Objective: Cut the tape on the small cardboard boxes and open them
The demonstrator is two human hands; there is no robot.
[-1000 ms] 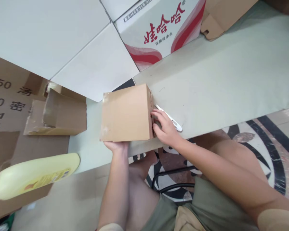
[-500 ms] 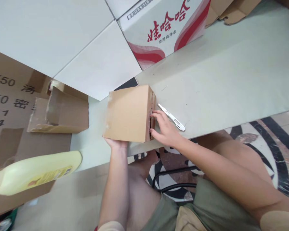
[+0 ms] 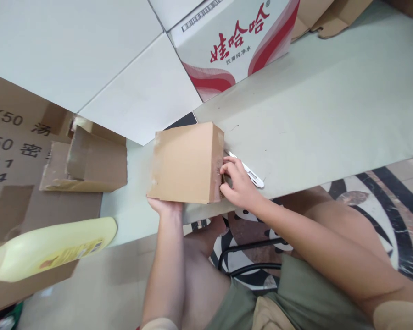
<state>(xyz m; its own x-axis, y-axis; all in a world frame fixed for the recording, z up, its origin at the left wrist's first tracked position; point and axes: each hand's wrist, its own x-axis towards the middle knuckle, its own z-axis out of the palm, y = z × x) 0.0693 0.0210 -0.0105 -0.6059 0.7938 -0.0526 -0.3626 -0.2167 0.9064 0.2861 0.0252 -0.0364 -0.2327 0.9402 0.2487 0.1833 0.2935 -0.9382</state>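
A small brown cardboard box (image 3: 182,165) sits at the near edge of the table, its plain top face toward me. My left hand (image 3: 165,205) holds the box from below at its near left corner, with most fingers hidden beneath it. At the box's right side, my right hand (image 3: 237,181) has curled fingers and thumb pinching the edge of the end flap. Just behind that hand lies a white utility knife (image 3: 253,175), partly covered by the fingers.
An opened cardboard piece (image 3: 98,156) stands left, by a large printed carton (image 3: 7,197). A pale yellow bottle (image 3: 55,247) juts in at lower left. White boxes (image 3: 141,87) and a red-and-white water carton (image 3: 241,50) stand behind; a dark flat object (image 3: 182,120) lies beside the box.
My right hand has shifted slightly right, its fingers curling more. The flap at the box's right end has swung outward, so more of that side shows. My left hand stays put.
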